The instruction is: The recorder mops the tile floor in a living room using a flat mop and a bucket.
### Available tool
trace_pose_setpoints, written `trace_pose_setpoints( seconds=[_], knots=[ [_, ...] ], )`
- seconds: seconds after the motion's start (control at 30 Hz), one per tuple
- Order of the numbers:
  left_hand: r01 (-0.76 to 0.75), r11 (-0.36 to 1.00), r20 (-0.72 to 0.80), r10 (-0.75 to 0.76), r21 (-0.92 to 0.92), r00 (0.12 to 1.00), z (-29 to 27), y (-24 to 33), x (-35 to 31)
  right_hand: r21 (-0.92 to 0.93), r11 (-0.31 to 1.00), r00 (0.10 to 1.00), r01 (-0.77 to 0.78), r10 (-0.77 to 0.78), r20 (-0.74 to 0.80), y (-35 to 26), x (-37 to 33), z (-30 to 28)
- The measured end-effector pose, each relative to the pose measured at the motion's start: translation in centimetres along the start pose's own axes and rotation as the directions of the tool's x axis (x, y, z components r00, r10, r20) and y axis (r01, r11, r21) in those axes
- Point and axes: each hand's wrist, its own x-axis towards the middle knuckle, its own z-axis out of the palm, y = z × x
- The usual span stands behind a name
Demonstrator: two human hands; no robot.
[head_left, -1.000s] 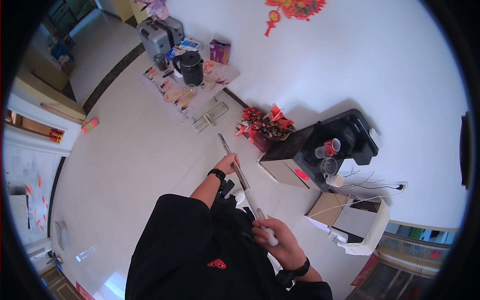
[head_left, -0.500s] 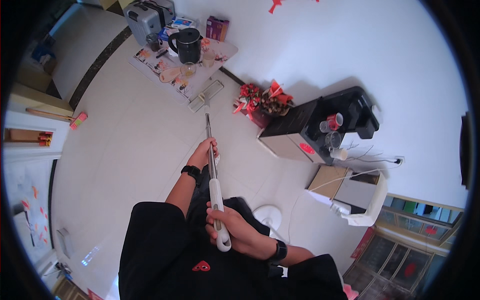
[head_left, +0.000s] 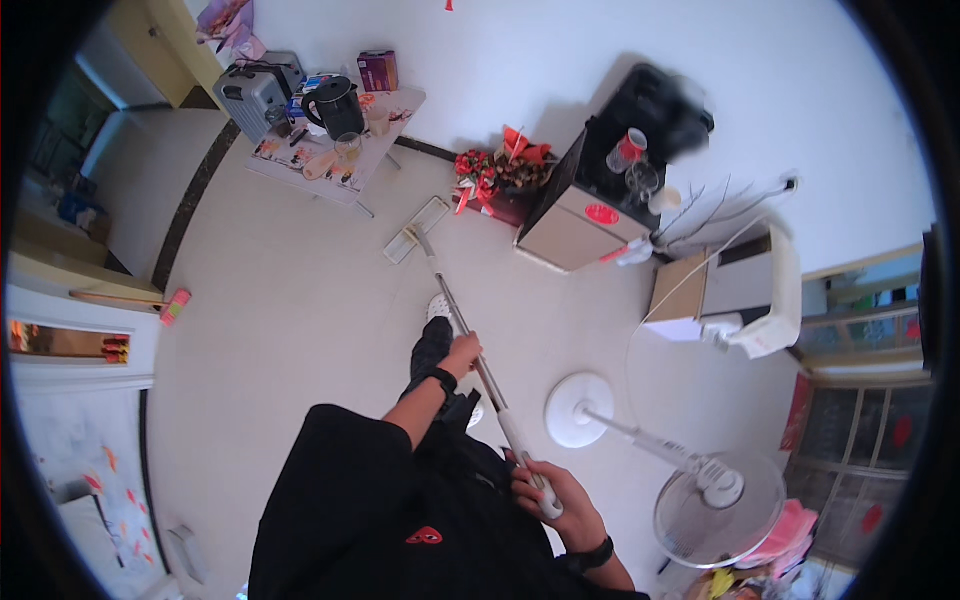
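Both hands grip the mop handle (head_left: pixel 475 350): left hand (head_left: pixel 462 353) clenched mid-shaft, right hand (head_left: pixel 548 490) clenched at the top. Mop head (head_left: pixel 417 230) lies flat on the floor (head_left: pixel 280 320) beside the low table (head_left: pixel 340 165). We judge mopping unfinished; most floor remains.

I see open floor (head_left: pixel 290 330) left of the mop head (head_left: pixel 418 229). Ahead, the low surface (head_left: pixel 340 180), flower box (head_left: pixel 495 180) and cabinet (head_left: pixel 580 215) block passage; the fan base (head_left: pixel 578 408) obstructs right.
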Motion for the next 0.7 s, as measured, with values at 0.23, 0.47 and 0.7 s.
trace_pose_setpoints(
  seconds=[0.23, 0.47, 0.7],
  knots=[
    [0.081, 0.993, -0.068, -0.086, -0.085, 0.994, 2.9, -9.3, -0.6, 0.019, 0.964, 0.951, 0.264, -0.257, -0.171, 6.1, -5.2, -7.3],
    [-0.063, 0.977, -0.038, 0.072, 0.203, 0.997, 2.2, -8.1, -1.7, -0.041, 0.975, 0.966, 0.220, -0.223, -0.129, 6.3, -4.0, -5.6],
    [-0.223, 0.927, -0.165, 0.281, 0.302, 0.946, 1.1, -5.8, 5.3, -0.097, 0.979, 0.967, 0.177, -0.191, -0.167, 1.8, -0.9, -2.0]
  ],
)
